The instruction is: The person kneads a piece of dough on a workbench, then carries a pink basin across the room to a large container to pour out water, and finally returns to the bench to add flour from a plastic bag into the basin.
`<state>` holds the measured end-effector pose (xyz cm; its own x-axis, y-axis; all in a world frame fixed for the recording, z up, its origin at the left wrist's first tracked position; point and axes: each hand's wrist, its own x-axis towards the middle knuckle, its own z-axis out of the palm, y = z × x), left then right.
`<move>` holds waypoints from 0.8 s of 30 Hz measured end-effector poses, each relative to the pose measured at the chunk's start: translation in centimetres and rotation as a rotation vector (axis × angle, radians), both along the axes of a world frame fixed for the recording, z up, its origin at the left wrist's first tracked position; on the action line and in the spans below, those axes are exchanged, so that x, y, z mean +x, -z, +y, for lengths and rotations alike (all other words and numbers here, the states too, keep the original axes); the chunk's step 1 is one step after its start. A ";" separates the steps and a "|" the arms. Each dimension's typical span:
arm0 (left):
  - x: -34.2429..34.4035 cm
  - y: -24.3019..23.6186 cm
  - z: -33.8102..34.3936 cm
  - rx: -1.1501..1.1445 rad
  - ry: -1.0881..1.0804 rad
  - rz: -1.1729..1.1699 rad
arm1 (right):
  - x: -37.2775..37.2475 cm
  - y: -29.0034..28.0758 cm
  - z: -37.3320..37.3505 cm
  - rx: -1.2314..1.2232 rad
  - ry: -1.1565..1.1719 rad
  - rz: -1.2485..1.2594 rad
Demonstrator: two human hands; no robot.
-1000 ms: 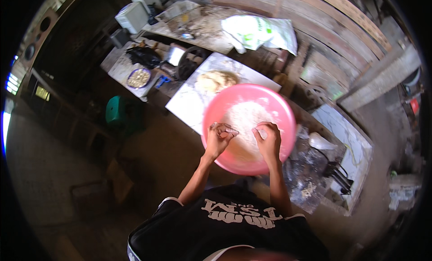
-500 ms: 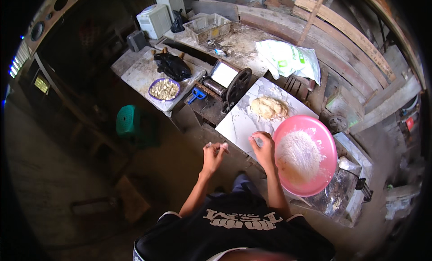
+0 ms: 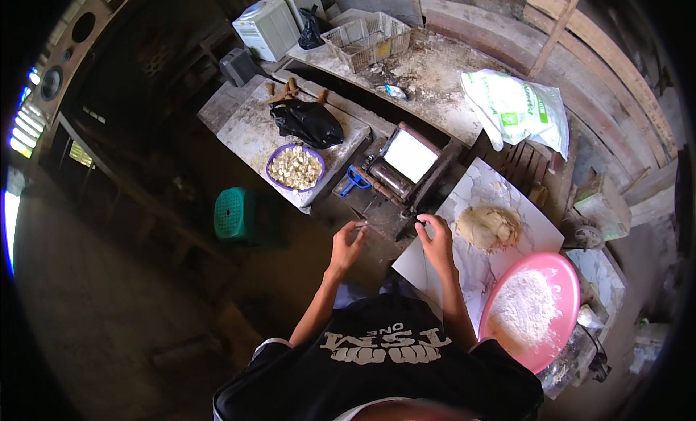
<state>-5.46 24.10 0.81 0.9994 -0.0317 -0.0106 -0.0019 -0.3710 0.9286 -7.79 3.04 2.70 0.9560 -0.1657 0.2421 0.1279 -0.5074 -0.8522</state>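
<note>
Both of my hands hover in front of my body with nothing visible in them. My left hand (image 3: 346, 248) has its thumb and forefinger curved, a small gap between them. My right hand (image 3: 437, 244), similarly curled with its tips apart, is over the near left edge of a white marbled slab (image 3: 471, 196). Past my hands stands a roller machine (image 3: 395, 176) with a pale sloping plate; my right hand partly overlaps its near side in view. A lump of dough (image 3: 487, 228) rests on the slab. Right of it, a pink basin (image 3: 568, 290) holds white flour (image 3: 523, 308).
On the left table, a purple-rimmed bowl (image 3: 270, 167) of pale chopped pieces stands by a black plastic bag (image 3: 308, 124). A blue-handled tool (image 3: 354, 180) lies beside the machine. Farther off are a plastic crate (image 3: 367, 44), a white sack (image 3: 516, 113) and a green stool (image 3: 230, 214).
My view has swung left, so the machine, dough and basin appear farther right and lower. My right hand has shifted left, away from the basin, toward the machine. Both hands stay raised.
</note>
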 end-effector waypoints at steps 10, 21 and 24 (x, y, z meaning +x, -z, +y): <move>2.3 2.2 2.5 -0.017 0.263 0.273 | 0.3 -0.2 1.5 0.062 0.138 0.069; 11.0 5.1 2.2 0.087 0.560 0.185 | 2.4 0.5 7.4 0.203 0.363 0.201; 12.6 5.6 1.5 0.069 0.583 0.200 | 3.4 1.4 8.6 0.221 0.310 0.383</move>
